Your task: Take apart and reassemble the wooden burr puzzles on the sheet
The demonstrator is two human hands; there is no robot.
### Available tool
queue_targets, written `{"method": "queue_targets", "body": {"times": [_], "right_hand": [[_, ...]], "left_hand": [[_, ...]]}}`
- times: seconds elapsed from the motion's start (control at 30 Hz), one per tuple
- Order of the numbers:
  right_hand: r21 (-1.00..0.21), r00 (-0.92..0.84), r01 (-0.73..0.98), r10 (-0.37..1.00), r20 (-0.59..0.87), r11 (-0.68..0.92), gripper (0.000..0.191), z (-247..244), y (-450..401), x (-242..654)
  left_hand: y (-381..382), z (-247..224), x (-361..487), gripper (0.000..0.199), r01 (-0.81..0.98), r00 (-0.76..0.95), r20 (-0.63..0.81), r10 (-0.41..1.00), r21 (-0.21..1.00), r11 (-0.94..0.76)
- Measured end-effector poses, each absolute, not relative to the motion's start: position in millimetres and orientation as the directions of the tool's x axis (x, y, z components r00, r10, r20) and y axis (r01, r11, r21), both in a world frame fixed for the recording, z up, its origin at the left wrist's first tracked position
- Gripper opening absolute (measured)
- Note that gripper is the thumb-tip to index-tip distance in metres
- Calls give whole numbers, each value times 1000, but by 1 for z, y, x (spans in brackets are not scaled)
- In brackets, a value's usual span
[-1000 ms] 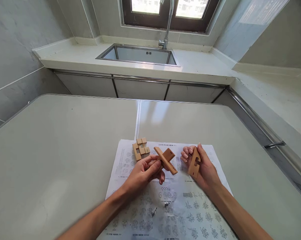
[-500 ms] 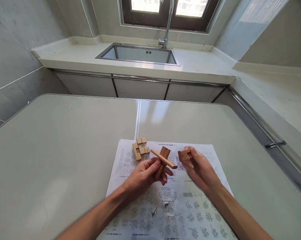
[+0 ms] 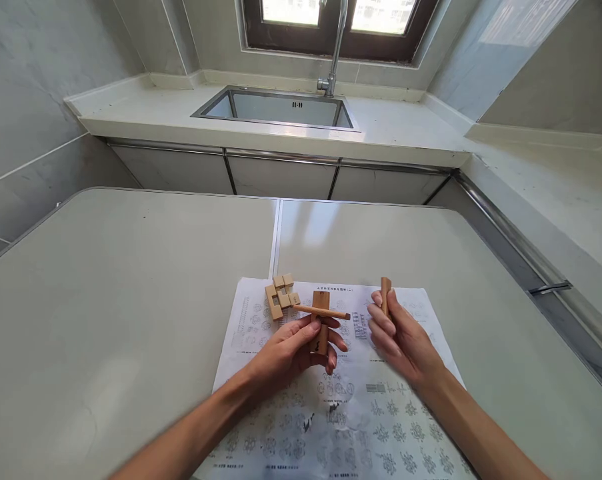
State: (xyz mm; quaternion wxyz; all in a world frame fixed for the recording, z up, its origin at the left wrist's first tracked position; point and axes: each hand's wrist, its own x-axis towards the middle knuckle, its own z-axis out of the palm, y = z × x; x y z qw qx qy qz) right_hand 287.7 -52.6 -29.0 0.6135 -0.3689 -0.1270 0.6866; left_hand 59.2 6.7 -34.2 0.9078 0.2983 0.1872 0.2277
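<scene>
Two wooden pieces are joined crosswise, a wide upright one (image 3: 321, 301) and a thin flat one lying across it. My left hand (image 3: 301, 343) pinches this cross near its middle, with the lower fingers spread behind it. To the right, my right hand (image 3: 398, 330) is closed around a separate wooden piece (image 3: 385, 293), which stands upright with its top end showing. The two hands are apart. Just beyond my left hand, a cluster of pale interlocked wooden blocks (image 3: 279, 298) rests on a printed sheet (image 3: 405, 377); the tip of the thin piece overlaps its edge in view.
The sheet lies on a light table (image 3: 145, 287) with a seam down its middle. Beyond the table is a counter (image 3: 391, 127) with a sink (image 3: 281, 105) and a tall faucet (image 3: 335, 60), below a window. Another counter runs along the right.
The crossed pieces have turned, so the wide one stands upright and the thin one lies nearly level. My right hand has rotated its piece from level to upright.
</scene>
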Motion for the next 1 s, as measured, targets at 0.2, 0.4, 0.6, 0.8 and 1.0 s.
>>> {"method": "queue_targets", "body": {"times": [0.2, 0.4, 0.6, 0.8, 1.0], "right_hand": [[-645, -82, -708, 940, -332, -289, 26, -22, -56, 284], [-822, -83, -484, 951, -299, -300, 34, -21, -59, 284], [-840, -25, -482, 962, -271, -249, 40, -20, -62, 283], [-810, -134, -523, 964, -229, -265, 36, -17, -65, 285], [-865, -42, -467, 982, -184, -182, 31, -23, -66, 284]], "left_hand": [[6, -34, 60, 36, -275, 847, -192, 495, 637, 720], [6, -29, 60, 50, -193, 844, -262, 468, 666, 721], [7, -30, 61, 54, -145, 845, -288, 450, 687, 712], [7, -31, 61, 54, -141, 839, -294, 458, 695, 705], [8, -34, 62, 53, -133, 834, -292, 468, 717, 685]]}}
